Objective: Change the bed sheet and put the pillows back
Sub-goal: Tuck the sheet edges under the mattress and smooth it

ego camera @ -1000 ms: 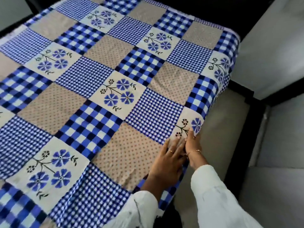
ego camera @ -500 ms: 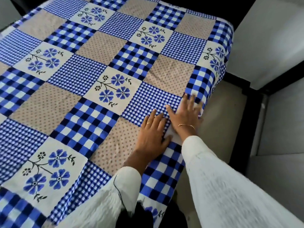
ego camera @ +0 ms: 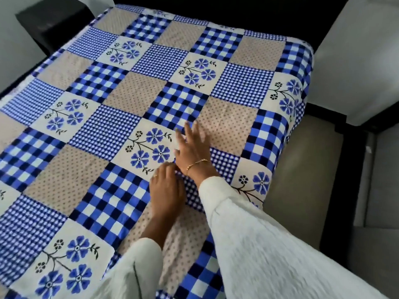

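A patchwork bed sheet [ego camera: 133,93] in blue checks, beige dots and blue flower squares lies spread flat over the whole bed. My right hand [ego camera: 193,147] lies on it with fingers straight and spread, pressing near the middle of the bed, a gold bracelet on the wrist. My left hand [ego camera: 166,188] rests just behind it on the sheet; its fingers look bent at the tips and are blurred. No pillow is in view.
The sheet hangs over the bed's right side above a grey mattress edge [ego camera: 302,190]. A dark bed frame [ego camera: 336,180] runs along that side, with white panels [ego camera: 356,61] beyond. A dark headboard [ego camera: 216,9] and black side table [ego camera: 54,22] stand at the far end.
Both hands have slid from the bed's right edge inward toward the middle of the sheet, the right hand leading. The view has pulled back and shows more of the bed.
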A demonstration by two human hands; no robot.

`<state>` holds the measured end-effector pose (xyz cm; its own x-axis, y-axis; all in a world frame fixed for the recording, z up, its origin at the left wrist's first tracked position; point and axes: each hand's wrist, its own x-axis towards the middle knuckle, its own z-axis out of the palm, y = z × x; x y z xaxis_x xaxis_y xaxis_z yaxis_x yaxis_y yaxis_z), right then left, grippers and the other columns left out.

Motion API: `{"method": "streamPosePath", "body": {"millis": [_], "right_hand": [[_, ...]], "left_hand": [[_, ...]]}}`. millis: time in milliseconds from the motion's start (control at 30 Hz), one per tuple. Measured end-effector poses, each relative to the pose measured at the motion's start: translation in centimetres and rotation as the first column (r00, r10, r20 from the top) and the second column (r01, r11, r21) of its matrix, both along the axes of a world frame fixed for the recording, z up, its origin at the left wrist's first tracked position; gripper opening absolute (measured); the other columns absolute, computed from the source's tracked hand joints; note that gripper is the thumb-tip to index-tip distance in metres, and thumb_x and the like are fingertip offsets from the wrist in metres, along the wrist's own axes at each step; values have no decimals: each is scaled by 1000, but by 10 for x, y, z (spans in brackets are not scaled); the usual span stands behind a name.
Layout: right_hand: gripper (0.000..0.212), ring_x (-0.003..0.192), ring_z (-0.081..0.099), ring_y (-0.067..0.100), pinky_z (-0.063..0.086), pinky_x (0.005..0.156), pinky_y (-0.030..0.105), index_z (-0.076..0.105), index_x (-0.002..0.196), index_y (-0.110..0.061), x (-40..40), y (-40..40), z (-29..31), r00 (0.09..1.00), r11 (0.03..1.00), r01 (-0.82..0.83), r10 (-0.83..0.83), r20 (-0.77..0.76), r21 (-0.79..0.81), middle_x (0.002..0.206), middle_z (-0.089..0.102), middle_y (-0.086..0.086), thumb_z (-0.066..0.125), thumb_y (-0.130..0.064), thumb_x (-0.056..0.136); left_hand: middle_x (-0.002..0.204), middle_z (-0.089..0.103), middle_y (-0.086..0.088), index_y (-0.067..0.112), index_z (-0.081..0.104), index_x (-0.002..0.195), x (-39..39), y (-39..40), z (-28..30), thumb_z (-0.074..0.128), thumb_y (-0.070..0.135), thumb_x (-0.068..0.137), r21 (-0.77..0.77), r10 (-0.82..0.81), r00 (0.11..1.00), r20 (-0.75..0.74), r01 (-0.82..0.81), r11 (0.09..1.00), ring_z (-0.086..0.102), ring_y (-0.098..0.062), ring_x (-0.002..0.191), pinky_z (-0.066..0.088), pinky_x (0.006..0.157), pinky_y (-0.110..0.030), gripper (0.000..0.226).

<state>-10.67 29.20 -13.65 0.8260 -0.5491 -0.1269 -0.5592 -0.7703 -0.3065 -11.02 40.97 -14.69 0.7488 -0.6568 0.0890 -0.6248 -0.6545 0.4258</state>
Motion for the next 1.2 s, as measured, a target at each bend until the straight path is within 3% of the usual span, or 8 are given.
{"method": "streamPosePath", "body": {"millis": [133,333,467,567,700,867,1133,1200], "right_hand": [[61,144,-8,33,-4,114,53,19,147,-33,3,-35,-24,984,988,-150,146,-100,-36,158,-1,3,32,-58,92],[67,144,-8,31,-11,109,59,12,148,-31,-61,-106,-30,926,927,368,-373,-67,-76,158,-2,-1,25,-62,90],[78,138,23,38,29,104,54,9,147,-37,-106,-123,-30,703,695,705,-711,-9,141,157,7,4,22,-74,79],[82,142,10,38,22,108,55,-2,149,-29,-115,-129,-25,585,543,798,-803,-116,261,157,3,11,38,-63,86],[73,143,-11,35,4,110,61,9,149,-19,-69,-138,-5,785,787,617,-617,52,2,157,-6,13,48,-39,91],[59,144,-4,30,-1,112,57,20,147,-26,-11,-138,-23,997,993,68,-72,-33,-98,158,6,2,29,-52,95],[90,140,-3,47,5,103,73,4,149,-13,-86,-111,-20,595,609,792,-785,-173,-43,156,0,18,35,-68,85],[76,141,-6,42,1,104,72,12,148,-12,-86,-86,-15,725,725,676,-686,-63,-131,155,2,19,41,-51,91]], "left_hand": [[141,44,-15,2,48,130,41,-21,-12,37,22,95,126,56,998,11,-57,990,29,-32,138,21,114,-49,42],[157,12,-1,15,21,148,32,-116,-19,17,52,89,270,-211,976,-48,216,938,2,-26,146,-3,117,-46,70],[156,18,2,16,25,147,-27,-170,-21,10,45,85,203,-485,874,-37,482,852,8,-27,145,2,116,-50,70],[153,25,0,13,30,145,-32,-181,-21,15,42,87,85,-536,838,-102,544,835,8,-22,144,4,117,-45,67],[132,55,-15,2,54,127,-10,-155,-1,32,30,91,-201,-379,914,-144,347,916,42,-31,131,30,107,-38,51],[137,50,-17,2,54,128,4,-84,-18,31,44,90,106,-150,988,45,145,984,41,-37,131,27,107,-49,61],[139,49,-13,6,52,130,-53,-36,-13,16,50,97,-36,-561,826,-59,560,828,36,-33,134,20,115,-43,66],[132,55,-11,7,57,125,-44,-10,-8,19,45,99,-68,-415,910,-9,414,908,38,-29,132,15,115,-37,60]]}}
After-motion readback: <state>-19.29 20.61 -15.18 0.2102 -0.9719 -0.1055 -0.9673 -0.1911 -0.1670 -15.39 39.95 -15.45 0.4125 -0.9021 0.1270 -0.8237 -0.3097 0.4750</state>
